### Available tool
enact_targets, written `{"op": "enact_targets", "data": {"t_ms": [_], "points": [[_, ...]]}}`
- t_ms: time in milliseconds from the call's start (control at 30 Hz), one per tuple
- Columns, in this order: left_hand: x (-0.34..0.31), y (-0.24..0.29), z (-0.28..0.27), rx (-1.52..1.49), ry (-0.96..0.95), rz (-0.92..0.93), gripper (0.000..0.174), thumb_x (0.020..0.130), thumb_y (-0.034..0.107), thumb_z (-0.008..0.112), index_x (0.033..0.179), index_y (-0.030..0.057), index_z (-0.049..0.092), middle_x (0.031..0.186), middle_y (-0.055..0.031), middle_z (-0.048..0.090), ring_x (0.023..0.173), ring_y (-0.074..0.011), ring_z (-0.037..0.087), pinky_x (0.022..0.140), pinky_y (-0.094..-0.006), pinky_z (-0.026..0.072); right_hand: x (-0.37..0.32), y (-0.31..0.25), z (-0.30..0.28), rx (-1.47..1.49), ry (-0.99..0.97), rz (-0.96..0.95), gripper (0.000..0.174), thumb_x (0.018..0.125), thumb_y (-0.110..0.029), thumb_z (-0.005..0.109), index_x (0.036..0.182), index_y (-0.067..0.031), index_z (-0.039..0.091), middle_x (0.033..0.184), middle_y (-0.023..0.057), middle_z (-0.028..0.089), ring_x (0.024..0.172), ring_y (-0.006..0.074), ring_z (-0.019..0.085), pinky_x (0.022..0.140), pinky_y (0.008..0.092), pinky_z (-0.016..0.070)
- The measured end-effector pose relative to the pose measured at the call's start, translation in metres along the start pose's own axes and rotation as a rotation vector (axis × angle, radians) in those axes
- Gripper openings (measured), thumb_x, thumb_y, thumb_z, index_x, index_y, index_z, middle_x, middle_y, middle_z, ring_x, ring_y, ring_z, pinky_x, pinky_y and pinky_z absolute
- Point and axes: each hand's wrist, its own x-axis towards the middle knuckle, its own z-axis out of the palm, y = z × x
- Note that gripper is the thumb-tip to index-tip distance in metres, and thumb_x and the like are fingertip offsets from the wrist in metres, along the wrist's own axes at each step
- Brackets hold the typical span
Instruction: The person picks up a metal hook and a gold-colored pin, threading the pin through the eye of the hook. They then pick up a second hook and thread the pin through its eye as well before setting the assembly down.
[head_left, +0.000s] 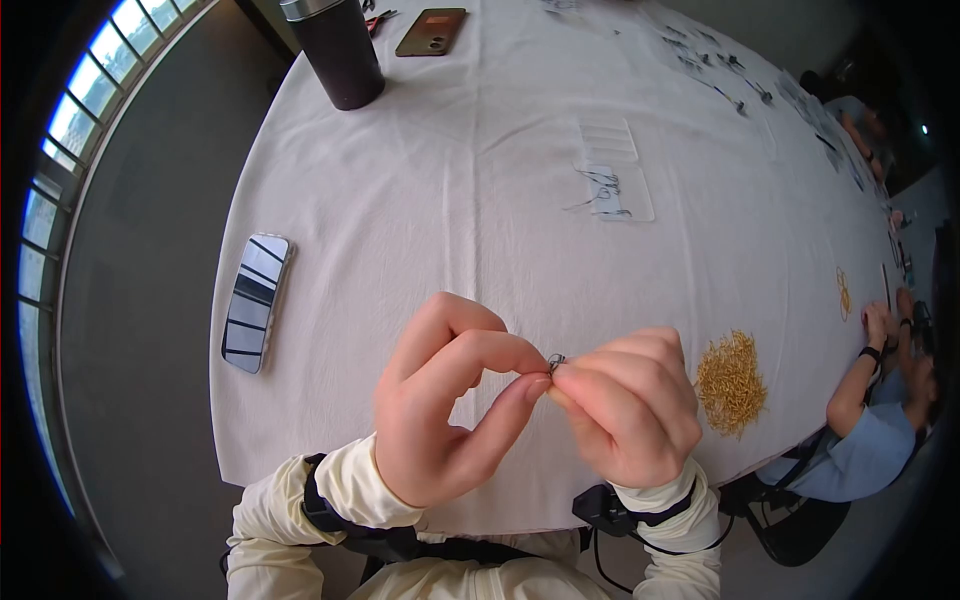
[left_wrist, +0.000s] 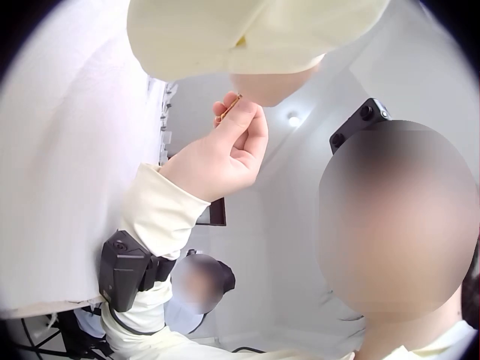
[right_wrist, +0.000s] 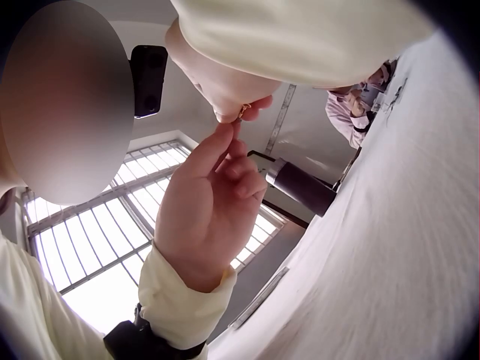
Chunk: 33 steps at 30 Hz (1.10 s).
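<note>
My left hand (head_left: 450, 400) and right hand (head_left: 635, 405) meet fingertip to fingertip above the near part of the table. Between them shows a small dark wire piece (head_left: 557, 361), with its ends bent into loops. The left thumb and index finger pinch it, forming a ring. Against it, the right thumb and index finger pinch a thin gold-coloured piece (left_wrist: 229, 109), mostly hidden by the fingers in the head view. In the right wrist view, a gold glint (right_wrist: 244, 111) shows at the right fingertips, just above the left ones.
A pile of small gold-coloured pieces (head_left: 732, 384) lies right of my right hand. A clear plastic case (head_left: 640, 190) with dark wire pieces sits ahead. One phone (head_left: 256, 303) lies left, another phone (head_left: 432, 32) at the back beside a dark tumbler (head_left: 340, 60). People sit along the right.
</note>
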Motion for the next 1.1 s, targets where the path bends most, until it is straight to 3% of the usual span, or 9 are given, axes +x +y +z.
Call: {"op": "enact_targets", "data": {"t_ms": [133, 467, 767, 833, 967, 1033, 1100], "points": [[0.000, -0.004, 0.002, -0.216, -0.006, -0.150, 0.011, 0.078, 0.003, 0.070, 0.087, 0.0061, 0.066, 0.085, -0.0028, 0.052, 0.066, -0.0103, 0.043, 0.056, -0.0246, 0.0362, 0.000, 0.002, 0.000, -0.021, -0.021, -0.041, 0.028, 0.073, -0.002, 0.077, 0.099, -0.0041, 0.069, 0.088, 0.0025, 0.065, 0.075, 0.0163, 0.062, 0.066, 0.0286, 0.0453], [0.003, -0.007, 0.000, -0.214, -0.018, -0.172, 0.009, 0.076, 0.003, 0.067, 0.084, 0.0058, 0.063, 0.086, -0.0021, 0.052, 0.064, -0.0096, 0.041, 0.057, -0.0245, 0.0360, -0.001, 0.000, 0.005, 0.005, 0.023, -0.036, 0.023, 0.074, -0.003, 0.076, 0.094, -0.0048, 0.067, 0.084, 0.0030, 0.064, 0.073, 0.0185, 0.063, 0.063, 0.0299, 0.0458], [0.009, -0.011, -0.007, -0.167, -0.160, -0.062, 0.011, 0.075, 0.003, 0.067, 0.084, 0.0056, 0.063, 0.086, -0.0033, 0.052, 0.065, -0.0118, 0.044, 0.057, -0.0251, 0.0373, 0.010, 0.002, -0.010, 0.243, -0.105, 0.346, 0.011, 0.076, -0.001, 0.070, 0.086, -0.0062, 0.070, 0.078, 0.0023, 0.053, 0.063, 0.0146, 0.052, 0.058, 0.0263, 0.0427], [0.009, -0.011, -0.007, -0.169, -0.199, -0.086, 0.009, 0.075, 0.004, 0.066, 0.083, 0.0035, 0.061, 0.088, -0.0033, 0.049, 0.067, -0.0090, 0.038, 0.061, -0.0230, 0.0333, 0.010, 0.003, -0.011, 0.360, -0.134, 0.446, 0.011, 0.076, -0.002, 0.070, 0.086, -0.0066, 0.071, 0.081, 0.0033, 0.052, 0.065, 0.0131, 0.051, 0.057, 0.0255, 0.0418], [0.011, -0.011, -0.008, -0.163, -0.222, -0.083, 0.009, 0.075, 0.004, 0.066, 0.083, 0.0034, 0.062, 0.088, -0.0034, 0.050, 0.067, -0.0090, 0.039, 0.060, -0.0228, 0.0333, 0.011, 0.007, -0.015, 0.392, -0.185, 0.468, 0.012, 0.075, -0.002, 0.071, 0.087, -0.0061, 0.071, 0.080, 0.0036, 0.052, 0.067, 0.0128, 0.051, 0.058, 0.0259, 0.0421], [0.012, -0.010, -0.009, -0.122, -0.261, -0.103, 0.010, 0.077, 0.004, 0.068, 0.086, 0.0052, 0.063, 0.087, -0.0041, 0.054, 0.068, -0.0131, 0.048, 0.059, -0.0256, 0.0394, 0.012, 0.008, -0.014, 0.402, -0.211, 0.482, 0.010, 0.075, -0.003, 0.072, 0.085, -0.0060, 0.070, 0.080, 0.0034, 0.052, 0.067, 0.0129, 0.050, 0.059, 0.0263, 0.0426], [0.012, -0.009, -0.009, -0.121, -0.271, -0.105, 0.009, 0.078, 0.004, 0.068, 0.086, 0.0051, 0.063, 0.087, -0.0041, 0.054, 0.068, -0.0129, 0.047, 0.058, -0.0254, 0.0393, 0.011, 0.009, -0.014, 0.406, -0.229, 0.484, 0.009, 0.075, -0.003, 0.072, 0.083, -0.0059, 0.069, 0.080, 0.0036, 0.052, 0.067, 0.0132, 0.050, 0.059, 0.0264, 0.0425]]}}
